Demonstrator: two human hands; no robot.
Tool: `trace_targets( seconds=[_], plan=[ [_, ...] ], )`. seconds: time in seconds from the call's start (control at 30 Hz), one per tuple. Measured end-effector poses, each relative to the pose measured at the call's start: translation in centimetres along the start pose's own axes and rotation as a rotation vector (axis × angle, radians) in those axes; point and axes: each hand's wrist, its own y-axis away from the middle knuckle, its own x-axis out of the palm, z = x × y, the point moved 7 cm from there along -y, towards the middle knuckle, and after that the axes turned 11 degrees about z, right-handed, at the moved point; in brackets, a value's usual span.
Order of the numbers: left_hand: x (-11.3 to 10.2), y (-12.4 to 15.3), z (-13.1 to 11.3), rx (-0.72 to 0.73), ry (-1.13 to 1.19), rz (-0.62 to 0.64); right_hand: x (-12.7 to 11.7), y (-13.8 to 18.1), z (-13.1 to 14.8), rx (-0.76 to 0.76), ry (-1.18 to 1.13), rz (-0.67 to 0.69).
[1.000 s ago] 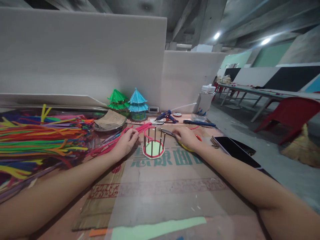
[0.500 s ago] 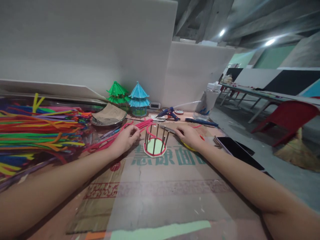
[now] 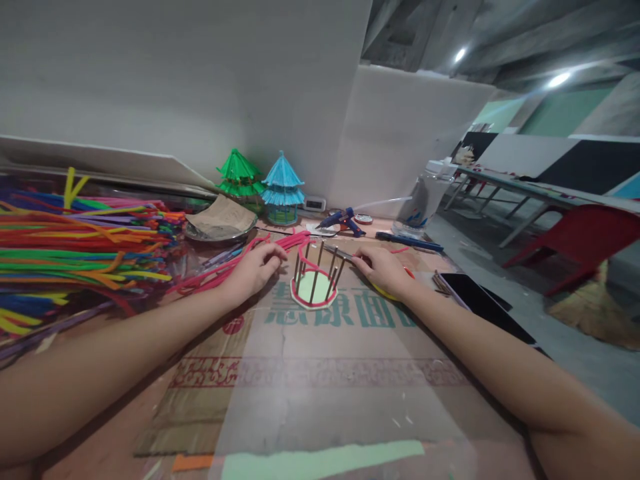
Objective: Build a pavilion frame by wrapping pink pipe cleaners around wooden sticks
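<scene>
A small round base (image 3: 314, 293), pale green and edged with pink pipe cleaner, stands on the cardboard with several thin brown sticks upright around it. Near its upper left side, a pink pipe cleaner (image 3: 301, 257) bends up among the sticks. Just left of it is my left hand (image 3: 263, 268), thumb and forefinger curled close together; what lies between them is hidden. On the right, my right hand (image 3: 383, 272) closes around what looks like scissors (image 3: 340, 253), their metal blades pointing left towards the sticks. Yellow and orange handle parts show beside the palm.
Bundles of coloured pipe cleaners (image 3: 85, 247) fill the left side. Behind stand a green pavilion model (image 3: 239, 175), a blue one (image 3: 282, 187) and a glue gun (image 3: 341, 221). A paper-topped dish (image 3: 220, 220) sits back left. A phone (image 3: 483, 307) lies on the right.
The camera view has shifted slightly, moving the scene a little right and up. Both hands keep nearly the same places beside the round base.
</scene>
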Motion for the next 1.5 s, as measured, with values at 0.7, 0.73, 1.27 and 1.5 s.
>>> trace_targets(
  seconds=[0.7,0.73,1.27,1.5],
  plan=[
    [1.8,0.9,-3.9,0.189,-0.305,0.217,0.1,0.0,-0.1,-0.019,0.022,-0.007],
    [1.9,0.8,-4.0,0.198,-0.316,0.228,0.1,0.0,-0.2,-0.021,0.023,-0.005],
    [1.1,0.4,-2.9,0.116,-0.392,0.136,-5.2,-1.9,-2.5,0.136,-0.103,-0.142],
    [1.2,0.4,-2.7,0.121,-0.427,0.143,-4.4,-8.0,-6.4,0.303,-0.194,0.026]
  ],
)
